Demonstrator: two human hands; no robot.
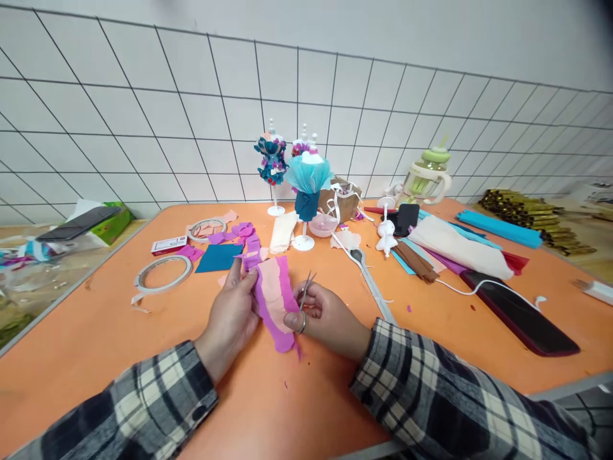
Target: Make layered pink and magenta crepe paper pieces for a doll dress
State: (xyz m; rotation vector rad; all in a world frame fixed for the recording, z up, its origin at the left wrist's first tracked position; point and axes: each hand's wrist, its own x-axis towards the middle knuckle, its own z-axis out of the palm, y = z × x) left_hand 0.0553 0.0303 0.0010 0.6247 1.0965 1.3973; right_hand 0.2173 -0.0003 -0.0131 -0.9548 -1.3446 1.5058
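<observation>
Between my hands is a purple and peach paper strip (274,295), its upper end running back toward purple scraps. My left hand (234,313) pinches the strip's left edge between thumb and fingers. Small metal scissors (305,295) are in my right hand (330,316), blades pointing up and away, fingers curled round the handles. The right thumb rests at the strip's lower right edge. Just beyond the left fingertips lies a dark blue paper square (218,258).
Tape rolls (163,275) lie at left. Behind stand small dress forms, one in a teal paper dress (307,204), beside a pink bowl (322,225). Rightward are a white form (386,237), folded paper (460,246), a black-and-red device (520,316) with a white cable and a bottle (428,177).
</observation>
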